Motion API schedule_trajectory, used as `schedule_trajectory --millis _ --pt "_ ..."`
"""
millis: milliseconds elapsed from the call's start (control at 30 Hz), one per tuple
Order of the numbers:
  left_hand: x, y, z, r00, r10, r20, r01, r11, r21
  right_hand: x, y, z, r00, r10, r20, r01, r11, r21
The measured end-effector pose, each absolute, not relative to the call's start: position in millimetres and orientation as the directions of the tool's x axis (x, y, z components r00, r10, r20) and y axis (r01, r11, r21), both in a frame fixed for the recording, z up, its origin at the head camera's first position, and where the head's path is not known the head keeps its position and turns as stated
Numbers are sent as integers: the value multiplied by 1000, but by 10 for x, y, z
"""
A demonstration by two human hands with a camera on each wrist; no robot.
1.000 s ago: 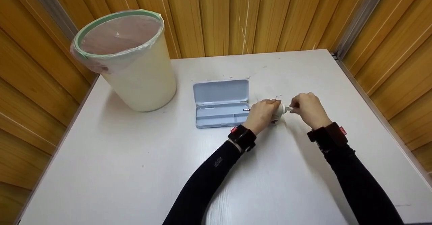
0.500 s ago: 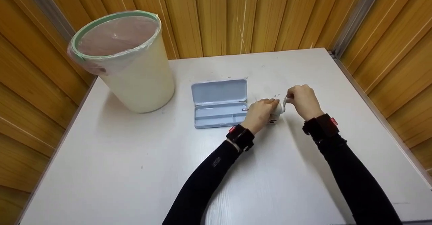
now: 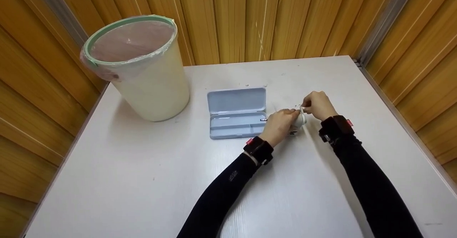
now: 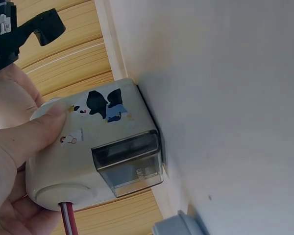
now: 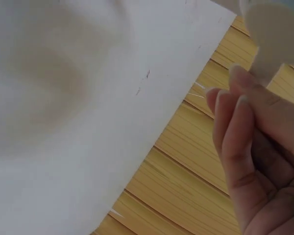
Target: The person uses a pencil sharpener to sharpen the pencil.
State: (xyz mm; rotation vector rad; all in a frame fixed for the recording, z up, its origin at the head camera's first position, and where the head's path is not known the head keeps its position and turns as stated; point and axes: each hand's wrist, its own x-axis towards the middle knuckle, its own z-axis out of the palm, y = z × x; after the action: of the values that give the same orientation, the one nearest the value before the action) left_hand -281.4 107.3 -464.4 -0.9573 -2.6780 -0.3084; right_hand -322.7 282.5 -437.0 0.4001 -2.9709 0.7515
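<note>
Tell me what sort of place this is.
Probably a small booth for staged table work: wood-look walls on three sides, a white table between them, and a plastic-lined bin standing on it.

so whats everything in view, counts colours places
open rectangular pencil case: 1, light blue, mid table
boxy sharpener with clear drawer: 1, off white, right of case
thin crank: 1, white, on sharpener
slim pencil: 1, red and grey, in sharpener
round lined bin: 1, cream and green, back left
smooth table: 1, white, underneath
wood grain panels: many, yellow brown, around table
metal corner strips: 2, grey, back corners
left hand: 1, bare, gripping sharpener
right hand: 1, bare, pinching crank
fabric sleeves: 2, black, on arms
wrist cameras: 2, black, on wrists
</note>
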Motion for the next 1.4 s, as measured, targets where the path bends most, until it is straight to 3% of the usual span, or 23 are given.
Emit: schedule_trajectory --millis 300,567,867,1167,1400 --pt "-2825 1054 -4687 -715 593 371 667 738 105 -3190 2873 -4626 -957 -287 -29 -234 832 -503" --pt "-2807 1061 -4667 -725 586 362 659 744 114 -3063 2889 -4644 -939 -341 -43 -279 831 -482" --pt "-2797 1075 -4647 -752 573 327 628 773 92 -2844 2894 -4612 -938 -333 -98 -236 818 -525" --pt "-2804 1074 -4654 -731 586 349 644 762 68 -2628 2882 -4428 -939 -333 -88 -234 805 -546" --pt "-2801 1066 -4649 -729 585 356 648 758 81 -2497 2853 -4201 -951 -310 -9 -263 820 -509"
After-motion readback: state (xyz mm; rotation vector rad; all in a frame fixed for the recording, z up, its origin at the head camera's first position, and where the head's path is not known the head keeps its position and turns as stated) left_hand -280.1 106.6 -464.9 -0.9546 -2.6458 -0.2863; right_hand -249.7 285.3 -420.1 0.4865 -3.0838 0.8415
